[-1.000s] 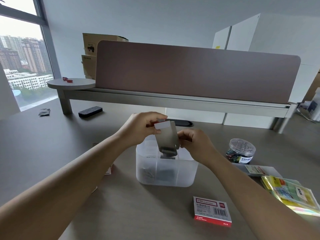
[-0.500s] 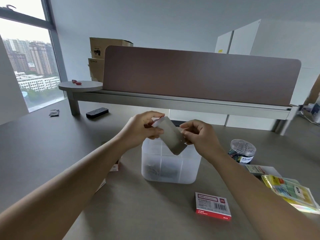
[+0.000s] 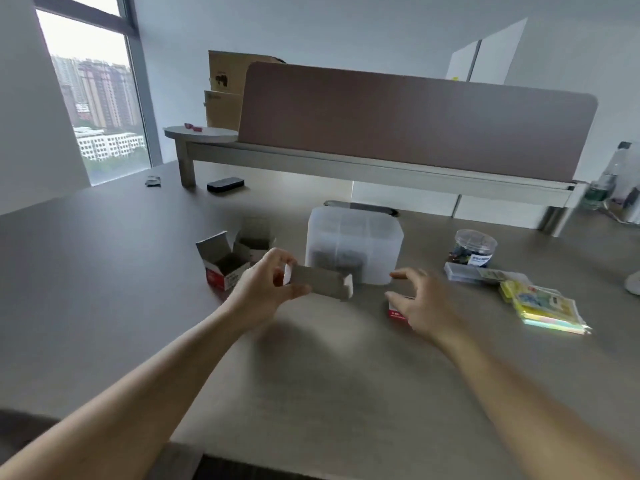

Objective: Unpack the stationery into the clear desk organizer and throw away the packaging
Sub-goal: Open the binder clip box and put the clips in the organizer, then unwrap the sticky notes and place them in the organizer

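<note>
My left hand (image 3: 266,289) holds a small opened cardboard box (image 3: 320,281) sideways, low over the desk, in front of the clear desk organizer (image 3: 355,245). Dark small items lie at the organizer's bottom. My right hand (image 3: 424,301) hovers apart from the box with its fingers spread and holds nothing; it covers most of a red-and-white staple box (image 3: 396,311) on the desk. Two opened red-and-white boxes (image 3: 227,263) stand left of the organizer.
A round clear jar of binder clips (image 3: 474,249), a flat clear case (image 3: 465,273) and packs of coloured sticky notes (image 3: 543,308) lie to the right. A dark remote-like bar (image 3: 225,185) lies far left. A raised shelf with a brown partition (image 3: 412,119) runs along the back.
The box came down from above the organizer to desk height in my left hand. My right hand let go of it and moved right. My view swung left and down.
</note>
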`<state>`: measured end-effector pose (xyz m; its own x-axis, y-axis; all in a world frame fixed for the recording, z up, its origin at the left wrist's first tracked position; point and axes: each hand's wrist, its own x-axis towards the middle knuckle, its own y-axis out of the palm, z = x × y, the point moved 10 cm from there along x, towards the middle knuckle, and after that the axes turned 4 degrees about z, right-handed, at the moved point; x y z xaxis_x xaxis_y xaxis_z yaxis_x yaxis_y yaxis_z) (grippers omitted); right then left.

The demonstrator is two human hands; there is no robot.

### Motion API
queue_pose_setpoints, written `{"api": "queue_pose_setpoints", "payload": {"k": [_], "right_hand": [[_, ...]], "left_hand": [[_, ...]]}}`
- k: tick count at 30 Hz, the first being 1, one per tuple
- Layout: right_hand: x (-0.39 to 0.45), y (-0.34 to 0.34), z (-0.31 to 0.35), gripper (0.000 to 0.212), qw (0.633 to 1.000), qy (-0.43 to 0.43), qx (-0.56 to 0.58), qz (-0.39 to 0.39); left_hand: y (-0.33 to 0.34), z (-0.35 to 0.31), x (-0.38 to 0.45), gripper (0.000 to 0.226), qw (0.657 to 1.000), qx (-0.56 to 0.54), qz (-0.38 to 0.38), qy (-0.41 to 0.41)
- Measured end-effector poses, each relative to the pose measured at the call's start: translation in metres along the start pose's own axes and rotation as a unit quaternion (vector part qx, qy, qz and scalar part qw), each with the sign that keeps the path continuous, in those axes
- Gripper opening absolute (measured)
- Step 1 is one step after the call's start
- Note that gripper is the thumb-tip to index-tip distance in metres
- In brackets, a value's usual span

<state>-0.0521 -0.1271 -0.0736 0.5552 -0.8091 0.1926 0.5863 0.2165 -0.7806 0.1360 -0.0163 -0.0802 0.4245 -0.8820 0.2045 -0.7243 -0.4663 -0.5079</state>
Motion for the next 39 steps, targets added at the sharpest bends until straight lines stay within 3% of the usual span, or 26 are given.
{"api": "queue_pose_setpoints", "payload": {"k": [3,6,11,19,26,32,36,39], "right_hand": [[-0.017,0.011,-0.019,0.037,0.996,0.029,-0.075,0.029],[-0.028,0.027,0.001,0.043,0.991,-0.028,-0.111,0.062],[-0.026,0.072,0.051,0.046,0.984,-0.086,-0.110,0.113],[0.019,0.137,0.105,0.053,0.965,-0.135,-0.145,0.170],[0.061,0.174,0.123,0.064,0.945,-0.154,-0.188,0.217],[0.051,0.157,0.129,0.066,0.962,-0.175,-0.121,0.171],[0.014,0.133,0.113,0.059,0.961,-0.184,-0.108,0.174],[-0.012,0.103,0.078,0.050,0.966,-0.163,-0.110,0.167]], "left_hand": [[-0.011,0.008,-0.017,0.046,0.992,0.111,-0.046,-0.027],[-0.031,0.019,-0.034,0.052,0.977,0.182,-0.090,-0.063],[-0.071,0.044,-0.047,0.037,0.952,0.247,-0.139,-0.111],[-0.111,0.080,-0.020,0.051,0.910,0.350,-0.150,-0.166],[-0.124,0.107,0.011,0.048,0.923,0.314,-0.112,-0.190],[-0.122,0.094,0.001,0.078,0.941,0.281,-0.105,-0.156],[-0.101,0.051,-0.022,0.079,0.954,0.282,-0.095,-0.039],[-0.049,0.017,-0.032,0.073,0.964,0.264,-0.010,0.041]]}}
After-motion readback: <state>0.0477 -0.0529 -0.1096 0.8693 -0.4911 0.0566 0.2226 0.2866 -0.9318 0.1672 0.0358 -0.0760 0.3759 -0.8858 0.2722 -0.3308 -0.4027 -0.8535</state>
